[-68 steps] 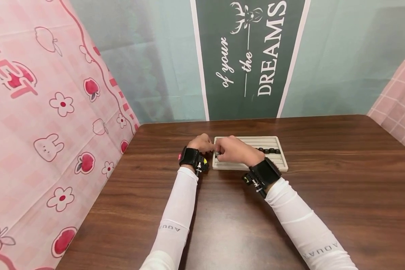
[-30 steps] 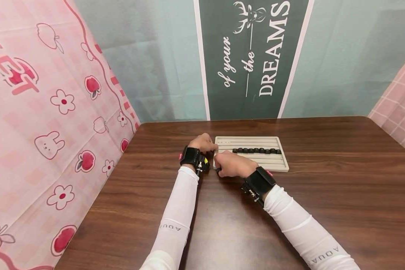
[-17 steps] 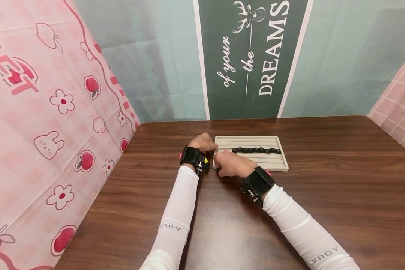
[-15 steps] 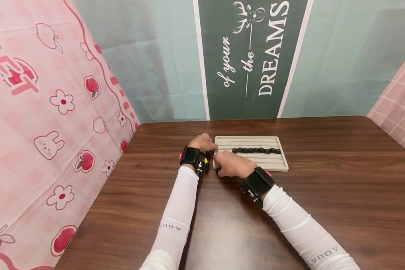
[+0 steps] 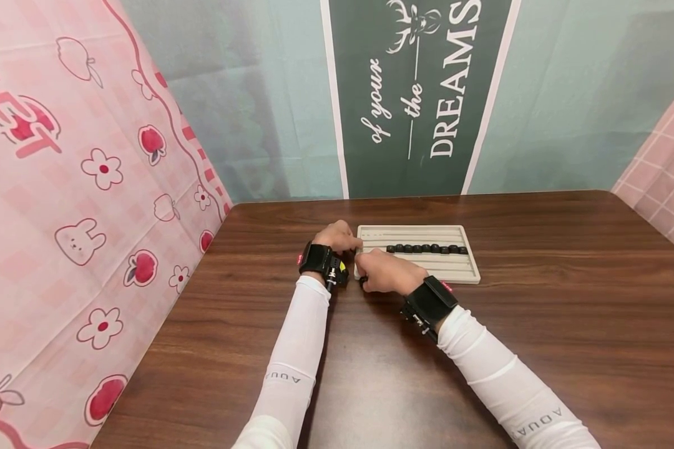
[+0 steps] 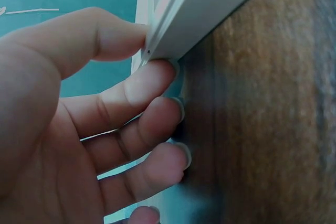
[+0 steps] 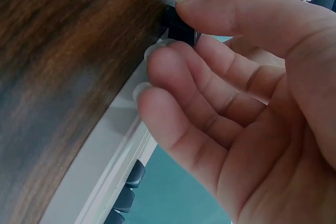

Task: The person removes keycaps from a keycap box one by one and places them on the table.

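Observation:
A cream tray (image 5: 427, 274) with long grooves lies on the table, bearing a row of black keycaps (image 5: 427, 249) along a middle groove. My left hand (image 5: 338, 238) is at its left end; in the left wrist view, thumb and index finger pinch the tray's edge (image 6: 184, 19), with the other fingers curled below. My right hand (image 5: 390, 272) is over the front left corner of the tray. Between its thumb and fingers it pinches a single black keycap (image 7: 181, 29), seen in the right wrist view by the tray's outer side. The hand hides part of that corner.
The brown wooden table (image 5: 483, 362) extends around the tray. A green and teal cloth (image 5: 275, 112) with lettering hangs behind its far edge. Pink printed cloth (image 5: 118, 218) stands along the left side, and pink checked cloth (image 5: 668, 156) at the right.
Since the earliest frame my right hand has moved from the tray's left middle toward the front left corner, uncovering more of the keycap row. Over the last second both hands stay nearly still.

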Demonstrator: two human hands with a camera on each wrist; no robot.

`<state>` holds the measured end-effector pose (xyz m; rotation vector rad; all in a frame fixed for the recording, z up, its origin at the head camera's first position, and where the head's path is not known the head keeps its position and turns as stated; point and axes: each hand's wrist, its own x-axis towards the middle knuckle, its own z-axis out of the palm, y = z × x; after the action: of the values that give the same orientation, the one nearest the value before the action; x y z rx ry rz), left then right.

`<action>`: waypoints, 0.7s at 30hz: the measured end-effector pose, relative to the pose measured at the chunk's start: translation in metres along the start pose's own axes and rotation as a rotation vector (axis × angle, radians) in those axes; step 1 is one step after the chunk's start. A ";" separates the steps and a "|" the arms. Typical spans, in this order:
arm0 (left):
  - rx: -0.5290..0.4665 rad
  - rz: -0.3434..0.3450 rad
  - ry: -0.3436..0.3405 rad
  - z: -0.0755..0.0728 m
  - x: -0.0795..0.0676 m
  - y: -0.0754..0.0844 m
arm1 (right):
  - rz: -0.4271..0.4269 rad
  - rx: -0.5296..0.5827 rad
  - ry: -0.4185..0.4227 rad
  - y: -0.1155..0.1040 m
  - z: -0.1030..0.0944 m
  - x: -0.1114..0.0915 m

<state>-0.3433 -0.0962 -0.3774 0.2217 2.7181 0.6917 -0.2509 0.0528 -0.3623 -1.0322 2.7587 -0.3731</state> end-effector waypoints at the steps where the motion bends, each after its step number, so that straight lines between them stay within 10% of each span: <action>1: 0.000 0.000 0.001 0.000 0.000 0.000 | 0.001 -0.001 0.000 0.000 0.000 0.000; 21: -0.033 -0.003 -0.005 0.000 0.000 0.000 | 0.050 -0.007 -0.025 0.003 -0.004 0.000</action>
<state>-0.3428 -0.0961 -0.3773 0.2114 2.6999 0.7335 -0.2535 0.0554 -0.3590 -0.9607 2.7593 -0.3411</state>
